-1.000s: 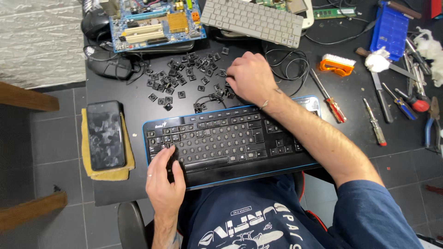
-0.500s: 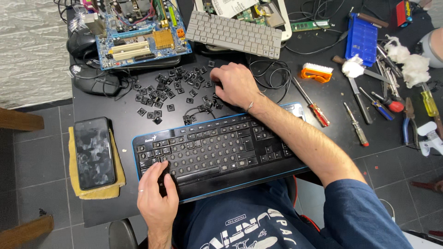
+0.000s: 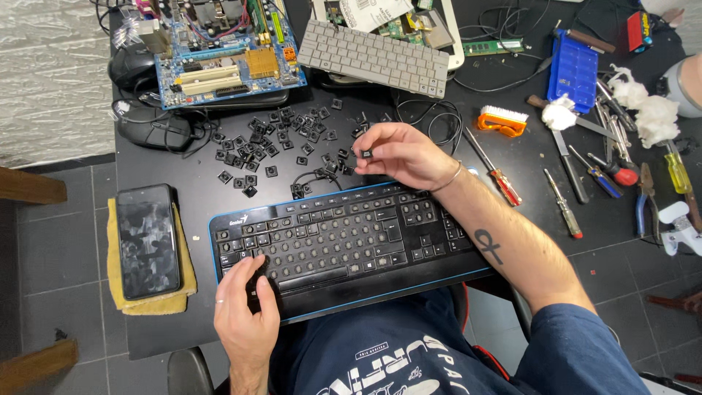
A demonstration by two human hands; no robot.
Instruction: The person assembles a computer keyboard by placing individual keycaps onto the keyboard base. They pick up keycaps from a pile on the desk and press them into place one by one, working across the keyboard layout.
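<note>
Pinched in the right hand (image 3: 402,155) fingertips — one black keycap (image 3: 366,153), above the keyboard (image 3: 344,245); left hand (image 3: 245,307) rests loosely open on its lower edge — holding nothing.

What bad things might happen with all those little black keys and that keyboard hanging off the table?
1. The right hand pinches one small black keycap at its fingertips; it might slip and bounce off the black table.
2. The loose black keycaps lie scattered by tangled black cables, so a nudge could sweep some away.
3. The black keyboard with blue trim overhangs the table edge, steadied by the left hand; it could tip into the lap.
</note>
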